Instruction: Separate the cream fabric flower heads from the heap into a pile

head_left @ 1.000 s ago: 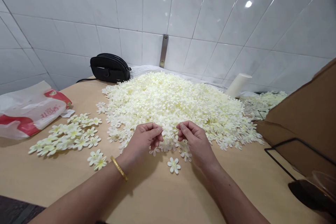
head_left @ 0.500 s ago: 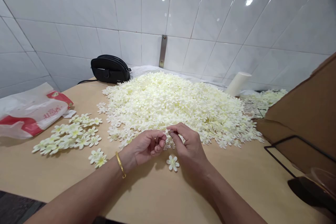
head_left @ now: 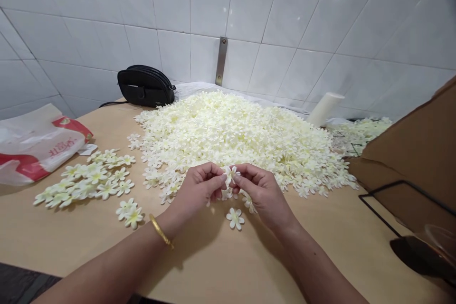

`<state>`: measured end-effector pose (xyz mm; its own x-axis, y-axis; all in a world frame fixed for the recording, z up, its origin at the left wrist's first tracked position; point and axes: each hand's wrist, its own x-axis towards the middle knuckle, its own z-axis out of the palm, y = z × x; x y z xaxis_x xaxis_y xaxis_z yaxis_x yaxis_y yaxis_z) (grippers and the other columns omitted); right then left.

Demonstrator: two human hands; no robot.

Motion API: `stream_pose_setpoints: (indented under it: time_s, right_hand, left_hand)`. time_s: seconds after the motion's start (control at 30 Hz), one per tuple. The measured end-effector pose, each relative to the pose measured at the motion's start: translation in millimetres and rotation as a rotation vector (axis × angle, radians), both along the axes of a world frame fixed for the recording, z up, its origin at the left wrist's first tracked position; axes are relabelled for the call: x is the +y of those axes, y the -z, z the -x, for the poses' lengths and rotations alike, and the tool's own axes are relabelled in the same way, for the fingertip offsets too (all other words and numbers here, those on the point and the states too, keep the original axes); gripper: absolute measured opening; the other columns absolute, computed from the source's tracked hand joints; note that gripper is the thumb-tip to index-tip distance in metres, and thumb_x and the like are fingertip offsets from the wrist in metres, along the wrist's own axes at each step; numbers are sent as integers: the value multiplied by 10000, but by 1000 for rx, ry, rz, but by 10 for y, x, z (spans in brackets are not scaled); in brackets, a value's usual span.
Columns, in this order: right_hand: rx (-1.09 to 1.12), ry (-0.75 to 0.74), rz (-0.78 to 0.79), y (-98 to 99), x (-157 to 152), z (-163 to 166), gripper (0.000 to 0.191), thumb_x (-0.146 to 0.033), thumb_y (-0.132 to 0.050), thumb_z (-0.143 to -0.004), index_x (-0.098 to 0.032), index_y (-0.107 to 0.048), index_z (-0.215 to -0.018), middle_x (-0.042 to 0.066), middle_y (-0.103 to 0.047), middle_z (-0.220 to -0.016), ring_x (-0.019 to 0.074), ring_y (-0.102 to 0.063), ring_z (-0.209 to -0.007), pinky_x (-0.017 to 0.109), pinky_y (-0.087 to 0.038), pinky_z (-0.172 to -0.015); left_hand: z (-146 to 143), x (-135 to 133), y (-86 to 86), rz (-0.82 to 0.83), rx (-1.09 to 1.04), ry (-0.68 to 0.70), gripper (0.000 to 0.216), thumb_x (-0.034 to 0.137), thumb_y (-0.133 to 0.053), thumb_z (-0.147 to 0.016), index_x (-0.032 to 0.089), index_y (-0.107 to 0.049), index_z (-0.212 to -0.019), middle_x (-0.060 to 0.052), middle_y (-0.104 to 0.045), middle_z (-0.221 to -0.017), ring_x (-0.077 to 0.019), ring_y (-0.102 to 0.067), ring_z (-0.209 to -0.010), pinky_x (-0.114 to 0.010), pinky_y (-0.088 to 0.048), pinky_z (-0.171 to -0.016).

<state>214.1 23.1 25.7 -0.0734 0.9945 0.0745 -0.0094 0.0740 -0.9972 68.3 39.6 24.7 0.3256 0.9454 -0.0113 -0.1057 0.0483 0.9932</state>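
Observation:
Between my two hands is a white artificial flower (head_left: 231, 175), its petals pinched from both sides. My left hand (head_left: 201, 183), with a gold bangle at the wrist, closes thumb and finger on its left petals. On the other side, my right hand (head_left: 261, 192) pinches its right petals. A single loose flower (head_left: 235, 219) with a pale yellow centre lies on the table just below. Behind my fingers rises a big heap of the same flowers (head_left: 228, 128). Another flower (head_left: 249, 202) is partly hidden by my right hand.
To the left lie a cluster of yellow-centred flowers (head_left: 89, 180), a smaller group (head_left: 129, 213) and a red-and-white plastic bag (head_left: 42, 145). A black bag (head_left: 146, 85) stands by the tiled wall. At right are a white roll (head_left: 325, 109), cardboard (head_left: 409, 161) and a black metal frame (head_left: 379, 218).
My left hand has turned over from its curled, palm-up pose. Both hands have come together, and a flower now shows between their fingertips. The view has shifted slightly.

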Motion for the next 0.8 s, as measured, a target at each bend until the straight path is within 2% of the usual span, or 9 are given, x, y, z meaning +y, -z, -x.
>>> stream_pose_setpoints:
  time_s: [0.13, 0.23, 0.5, 0.8]
  right_hand:
    - [88, -32, 30, 20, 24, -29, 154, -274, -613, -709, -160, -602, -812, 4, -612, -676, 95, -525, -571, 245, -422, -606]
    - [129, -42, 49, 29, 37, -35, 141, -280, -615, -711, -160, -599, -782, 7, -620, -676, 96, -531, -573, 248, -420, -611]
    - [292, -64, 148, 6, 30, -24, 126, -254, -666, -650, -157, -603, -700, -14, -595, -577, 86, -521, -528, 224, -416, -553]
    - [282, -149, 175, -12, 29, -27, 108, -242, -640, -683, -141, -601, -687, 4, -610, -589, 80, -528, -546, 201, -412, -539]
  left_hand:
    - [30, 34, 25, 170, -180, 57, 120, 227, -633, -663, 130, -560, -668, 13, -563, -547, -63, -470, -448, -193, -341, -451]
    - [39, 35, 10, 233, -251, 76, 111, 200, -642, -650, 126, -560, -664, 3, -588, -561, -60, -482, -434, -188, -345, -437]
    - [52, 20, -13, 274, -307, 159, 65, 157, -619, -679, 113, -577, -657, -10, -603, -560, -56, -504, -438, -171, -362, -448]
    - [62, 35, -10, 271, -306, 225, 88, 178, -643, -672, 115, -586, -646, 4, -601, -560, -37, -489, -422, -157, -341, -438]
